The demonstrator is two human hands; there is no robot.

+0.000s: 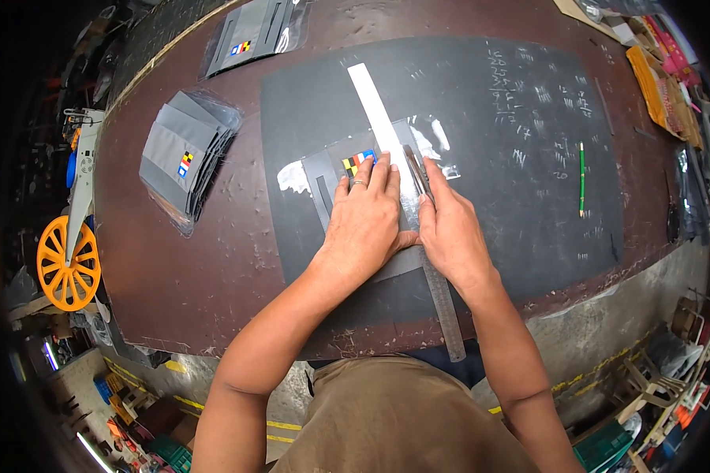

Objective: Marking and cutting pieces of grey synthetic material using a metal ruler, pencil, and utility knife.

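Observation:
My left hand (pixel 364 221) lies flat, fingers together, pressing on a grey fabric piece (pixel 333 177) with a small multicoloured patch (pixel 358 162). My right hand (pixel 450 229) rests just beside it, its fingers along a long metal ruler (pixel 443 303) that runs from the table's near edge up across the fabric. A white strip (pixel 375 106) extends beyond the ruler toward the far side. All of this lies on a dark cutting mat (pixel 497 236). Whether the right hand holds a blade is hidden.
A stack of grey fabric pieces in clear plastic (pixel 185 158) sits at left, another bagged stack (pixel 256 35) at the far edge. A green pencil (pixel 581 177) lies on the mat at right. An orange wheel (pixel 69 264) stands beside the brown table (pixel 197 268). Cluttered bright items (pixel 667 87) fill the right end.

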